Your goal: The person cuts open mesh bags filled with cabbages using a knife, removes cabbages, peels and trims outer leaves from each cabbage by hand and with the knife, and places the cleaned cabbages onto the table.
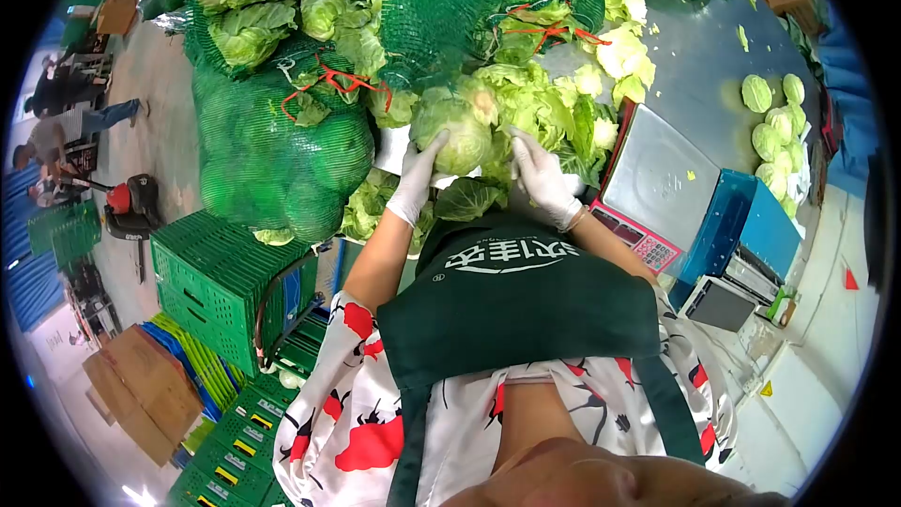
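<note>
A round pale green cabbage sits at the front of the work surface, with loose outer leaves around it. My left hand, in a white glove, grips it from the left, with the thumb lying along its side. My right hand, also gloved in white, is just right of the cabbage, its fingers stretched toward the loose cabbage leaves. Whether those fingertips touch a leaf is hard to see. A darker green leaf lies below the cabbage, between my wrists.
Full green mesh sacks stand to the left and at the back. A scale is on the right beside a blue bin. Several trimmed cabbages are at the far right. Green crates are stacked at lower left; people are beyond.
</note>
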{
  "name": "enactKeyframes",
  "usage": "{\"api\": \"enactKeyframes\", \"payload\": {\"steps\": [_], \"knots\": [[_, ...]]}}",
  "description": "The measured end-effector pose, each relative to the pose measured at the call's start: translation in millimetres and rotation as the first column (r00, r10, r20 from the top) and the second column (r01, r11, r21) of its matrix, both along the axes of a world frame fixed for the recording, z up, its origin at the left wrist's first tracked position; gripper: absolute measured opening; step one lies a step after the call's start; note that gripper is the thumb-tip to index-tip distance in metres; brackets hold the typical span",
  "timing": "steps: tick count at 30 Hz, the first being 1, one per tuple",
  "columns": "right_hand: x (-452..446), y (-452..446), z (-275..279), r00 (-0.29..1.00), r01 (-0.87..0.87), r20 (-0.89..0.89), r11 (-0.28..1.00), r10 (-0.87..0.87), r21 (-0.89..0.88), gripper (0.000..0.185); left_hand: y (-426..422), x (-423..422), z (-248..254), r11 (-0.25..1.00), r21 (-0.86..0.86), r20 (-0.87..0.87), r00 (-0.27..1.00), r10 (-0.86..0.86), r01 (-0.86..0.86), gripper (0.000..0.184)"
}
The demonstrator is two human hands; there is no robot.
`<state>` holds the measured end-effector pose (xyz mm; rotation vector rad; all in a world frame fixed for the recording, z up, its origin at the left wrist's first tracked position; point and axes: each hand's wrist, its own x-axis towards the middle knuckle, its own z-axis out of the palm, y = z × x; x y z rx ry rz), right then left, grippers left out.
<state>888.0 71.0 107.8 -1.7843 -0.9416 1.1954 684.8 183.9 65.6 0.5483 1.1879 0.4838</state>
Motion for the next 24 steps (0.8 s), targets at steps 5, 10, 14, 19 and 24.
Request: {"api": "enactKeyframes", "payload": {"steps": [5, 10, 14, 19, 24], "knots": [[3.0, 27.4, -2.7, 0.988, -0.078, 0.119, 0.988, 0.094, -0.133, 0.051, -0.9, -6.2, -20.4, 0.896, 0.366, -0.145, 0.966, -0.213, 0.252, 0.083], [1.3, 35.9, -22.6, 0.949, -0.129, 0.289, 0.992, 0.125, -0.006, 0.051, -3.2, -7.5, -22.9, 0.936, 0.318, -0.061, 0.988, -0.139, 0.151, 0.088], [-13.9, 27.7, -29.3, 0.866, -0.239, 0.445, 0.971, 0.226, -0.027, 0.057, -2.6, 5.8, -40.6, 0.926, 0.341, -0.153, 0.981, -0.117, 0.164, 0.092], [-23.8, 26.3, -23.2, 0.912, -0.177, 0.37, 0.983, 0.18, -0.042, 0.062, -10.6, 17.4, -20.0, 0.967, 0.256, -0.074, 0.997, 0.014, 0.005, 0.085], [-43.4, 22.8, -21.5, 0.868, -0.1, 0.465, 0.978, 0.175, -0.182, 0.065, -31.5, 34.6, -28.1, 0.924, 0.364, -0.109, 0.98, 0.168, -0.118, 0.081]]}}
